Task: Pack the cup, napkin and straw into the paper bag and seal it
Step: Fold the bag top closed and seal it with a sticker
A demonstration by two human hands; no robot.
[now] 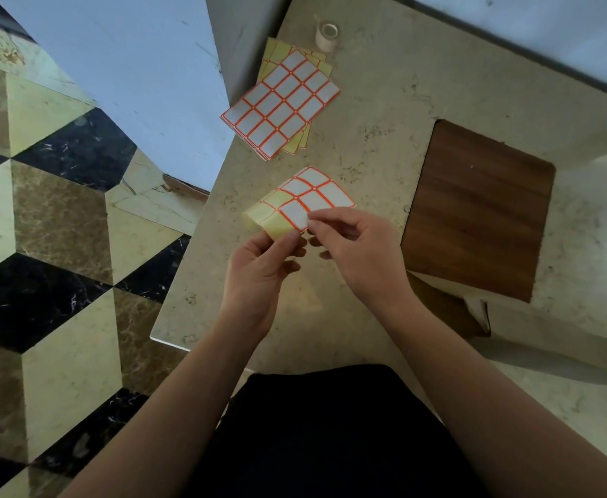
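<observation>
Above the beige stone table (366,145) I hold a small sheet of white, red-bordered sticker labels (304,199). My left hand (262,271) grips its yellow backing at the lower left corner, thumb on top. With thumb and forefinger, my right hand (352,246) pinches the edge of one white label at the sheet's lower side. No cup, napkin, straw or paper bag is in view.
A stack of full label sheets (282,102) lies further back on the table. A small roll of tape (327,37) stands behind it. A dark wooden square panel (478,210) sits to the right. The table's left edge drops to a patterned marble floor (43,228).
</observation>
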